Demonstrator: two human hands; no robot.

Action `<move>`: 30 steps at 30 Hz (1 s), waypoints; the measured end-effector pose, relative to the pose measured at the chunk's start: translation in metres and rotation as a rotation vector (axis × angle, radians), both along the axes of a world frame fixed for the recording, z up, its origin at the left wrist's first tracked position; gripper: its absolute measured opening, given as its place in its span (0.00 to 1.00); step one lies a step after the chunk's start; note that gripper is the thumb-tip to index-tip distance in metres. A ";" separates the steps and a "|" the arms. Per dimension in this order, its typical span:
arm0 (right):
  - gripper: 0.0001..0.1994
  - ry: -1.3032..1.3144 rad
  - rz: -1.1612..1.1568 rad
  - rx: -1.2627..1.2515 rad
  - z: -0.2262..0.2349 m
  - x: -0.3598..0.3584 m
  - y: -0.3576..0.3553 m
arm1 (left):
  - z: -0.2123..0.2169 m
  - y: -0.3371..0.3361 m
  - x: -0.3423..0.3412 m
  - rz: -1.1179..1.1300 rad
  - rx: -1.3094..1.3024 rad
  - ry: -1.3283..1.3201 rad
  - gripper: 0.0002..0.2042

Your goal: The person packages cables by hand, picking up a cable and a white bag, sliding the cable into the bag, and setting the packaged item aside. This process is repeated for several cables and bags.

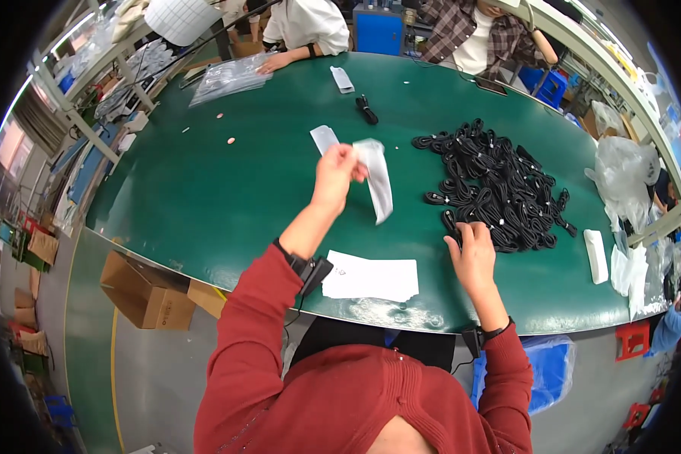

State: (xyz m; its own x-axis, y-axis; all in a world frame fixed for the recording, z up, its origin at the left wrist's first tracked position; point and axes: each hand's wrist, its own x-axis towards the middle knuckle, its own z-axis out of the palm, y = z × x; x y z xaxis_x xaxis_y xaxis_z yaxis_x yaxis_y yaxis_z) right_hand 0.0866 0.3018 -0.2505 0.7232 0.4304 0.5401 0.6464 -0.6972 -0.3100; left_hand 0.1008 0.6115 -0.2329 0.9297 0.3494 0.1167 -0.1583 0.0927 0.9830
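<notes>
My left hand (336, 175) is raised over the middle of the table, its fingers pinching the top of a narrow whitish bag (378, 185). The bag hangs down to the right and is slightly blurred. At the near left edge of a large pile of coiled black cables (499, 189), my right hand (474, 257) has its thumb and fingers closed around one cable bundle (450, 221), partly hidden by the fingers. A fanned stack of white sheets or flat bags (374, 278) lies close to my body. Just behind my left hand is another white strip (323, 138).
The green table (204, 197) also bears a lone cable bundle (366, 110), a white packet (341, 79), clear bags (231, 77) under a person's hand (276, 62), and a white strip (595, 257) at right. Another person sits opposite. A cardboard box (147, 295) stands below left.
</notes>
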 end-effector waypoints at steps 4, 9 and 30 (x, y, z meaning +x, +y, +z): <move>0.17 -0.016 -0.155 -0.340 -0.024 0.012 -0.018 | -0.001 -0.019 -0.013 0.222 0.432 -0.193 0.11; 0.15 -0.167 -0.143 -0.382 -0.050 0.026 -0.011 | -0.039 -0.058 -0.091 -0.224 0.816 -0.142 0.11; 0.14 0.731 0.206 0.388 -0.016 -0.077 -0.026 | -0.054 -0.104 -0.127 -0.319 0.662 0.123 0.04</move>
State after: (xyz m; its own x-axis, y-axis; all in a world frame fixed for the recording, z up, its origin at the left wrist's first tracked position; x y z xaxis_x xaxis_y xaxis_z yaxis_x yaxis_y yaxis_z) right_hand 0.0099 0.2759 -0.2660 0.8752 0.4722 0.1048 0.2932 -0.3457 -0.8914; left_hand -0.0263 0.5074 -0.2869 0.9941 -0.0470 0.0977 -0.1081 -0.5019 0.8582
